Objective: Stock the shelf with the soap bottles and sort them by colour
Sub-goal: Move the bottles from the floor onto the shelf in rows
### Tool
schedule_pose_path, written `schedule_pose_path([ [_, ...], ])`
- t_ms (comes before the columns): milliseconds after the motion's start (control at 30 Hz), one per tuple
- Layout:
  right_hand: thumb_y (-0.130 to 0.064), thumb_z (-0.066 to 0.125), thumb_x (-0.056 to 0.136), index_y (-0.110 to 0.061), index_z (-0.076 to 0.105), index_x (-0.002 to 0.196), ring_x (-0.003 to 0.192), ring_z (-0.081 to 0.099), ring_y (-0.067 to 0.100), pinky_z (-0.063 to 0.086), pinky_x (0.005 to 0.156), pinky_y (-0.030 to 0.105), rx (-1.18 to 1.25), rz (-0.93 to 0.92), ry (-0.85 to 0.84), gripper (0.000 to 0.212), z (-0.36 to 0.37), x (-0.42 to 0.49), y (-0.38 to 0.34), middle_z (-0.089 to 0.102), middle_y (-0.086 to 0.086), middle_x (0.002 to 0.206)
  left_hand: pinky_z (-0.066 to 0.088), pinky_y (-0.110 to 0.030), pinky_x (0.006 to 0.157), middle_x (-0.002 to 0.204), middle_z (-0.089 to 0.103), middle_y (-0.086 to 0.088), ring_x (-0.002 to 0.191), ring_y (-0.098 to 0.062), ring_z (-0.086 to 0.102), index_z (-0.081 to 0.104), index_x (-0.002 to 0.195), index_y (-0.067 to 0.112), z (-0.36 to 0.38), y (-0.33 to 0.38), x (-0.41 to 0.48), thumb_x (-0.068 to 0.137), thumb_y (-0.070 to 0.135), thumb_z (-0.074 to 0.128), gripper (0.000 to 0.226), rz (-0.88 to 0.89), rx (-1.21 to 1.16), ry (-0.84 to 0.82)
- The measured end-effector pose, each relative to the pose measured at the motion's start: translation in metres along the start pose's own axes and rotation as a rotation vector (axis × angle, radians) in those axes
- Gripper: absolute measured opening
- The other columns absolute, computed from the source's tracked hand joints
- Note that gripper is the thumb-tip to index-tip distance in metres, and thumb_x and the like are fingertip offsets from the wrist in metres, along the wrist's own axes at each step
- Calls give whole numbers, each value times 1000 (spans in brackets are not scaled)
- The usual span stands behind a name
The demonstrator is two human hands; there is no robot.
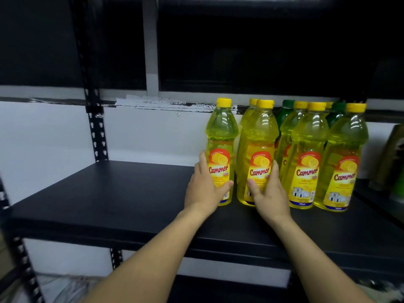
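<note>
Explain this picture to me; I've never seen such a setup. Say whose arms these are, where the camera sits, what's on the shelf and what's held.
No machine here: the grips are a person's two bare hands. The single picture comes from a camera worn on the head, looking forward and down. On the black shelf board stand clear plastic bottles of yellow lemon soap with yellow caps; green bottles show behind them. The left grip holds the leftmost yellow bottle; the right grip holds the yellow bottle beside it.
</note>
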State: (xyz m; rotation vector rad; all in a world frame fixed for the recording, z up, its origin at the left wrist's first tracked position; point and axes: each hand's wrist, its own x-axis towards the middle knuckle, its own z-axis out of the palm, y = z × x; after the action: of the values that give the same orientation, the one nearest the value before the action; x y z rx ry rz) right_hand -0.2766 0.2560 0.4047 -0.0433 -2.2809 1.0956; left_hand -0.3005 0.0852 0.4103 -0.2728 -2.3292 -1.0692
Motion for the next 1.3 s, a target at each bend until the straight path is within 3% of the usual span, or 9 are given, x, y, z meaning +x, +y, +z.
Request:
schedule_pose_path([
  [267, -44, 60, 93, -37, -2, 157, 129, 48, 22, 41, 101, 36, 114, -7, -240, 90, -3, -26, -28, 47, -2, 144, 56, -44, 91, 140, 43, 8, 119, -14, 55, 5, 154, 38, -68, -35, -34, 78, 61, 74, 105, 35, -51, 23],
  [367, -40, 61, 94, -35, 0, 157, 122, 46, 13, 35, 100, 27, 149, -41, -301, 88, 2, -43, -48, 43, -12, 131, 56, -44, 90, 138, 44, 9, 117, -14, 56, 6, 154, 39, -93, -49, -42, 77, 63, 74, 105, 18, -30, 57],
  [600, -44, 65, 91, -35, 7, 157, 111, 48, 7, 37, 95, 23, 174, -127, -322, 89, 45, -65, -91, 49, -13, 127, 56, -45, 91, 137, 46, 11, 115, -12, 57, 8, 154, 41, -145, -83, -53, 72, 63, 77, 109, -40, -12, 117],
  [767, -52, 67, 87, -31, 14, 156, 122, 52, 20, 41, 99, 30, 134, -186, -248, 89, 84, -70, -110, 52, -1, 139, 55, -46, 92, 135, 48, 13, 115, -11, 57, 14, 152, 42, -176, -109, -52, 68, 62, 79, 108, -81, 4, 163],
  [967, -54, 69, 84, -31, 19, 153, 120, 53, 23, 40, 94, 31, 115, -216, -260, 89, 122, -62, -132, 53, 3, 134, 54, -42, 97, 135, 52, 13, 117, -9, 56, 26, 148, 41, -202, -137, -40, 64, 59, 84, 103, -112, -32, 186],
  [1167, -48, 75, 82, -26, 26, 151, 123, 50, 26, 36, 90, 29, 104, -153, -275, 87, 156, -50, -155, 47, 7, 136, 51, -35, 97, 132, 56, 9, 117, -11, 56, 32, 147, 34, -214, -162, -23, 67, 50, 87, 98, -116, -38, 219],
  [1300, -45, 74, 84, -22, 23, 151, 125, 47, 28, 40, 95, 35, 69, -132, -284, 87, 177, -39, -166, 42, 10, 137, 45, -22, 86, 117, 53, 18, 106, -4, 53, 35, 144, 31, -218, -175, -5, 73, 42, 86, 88, -133, -54, 202],
])
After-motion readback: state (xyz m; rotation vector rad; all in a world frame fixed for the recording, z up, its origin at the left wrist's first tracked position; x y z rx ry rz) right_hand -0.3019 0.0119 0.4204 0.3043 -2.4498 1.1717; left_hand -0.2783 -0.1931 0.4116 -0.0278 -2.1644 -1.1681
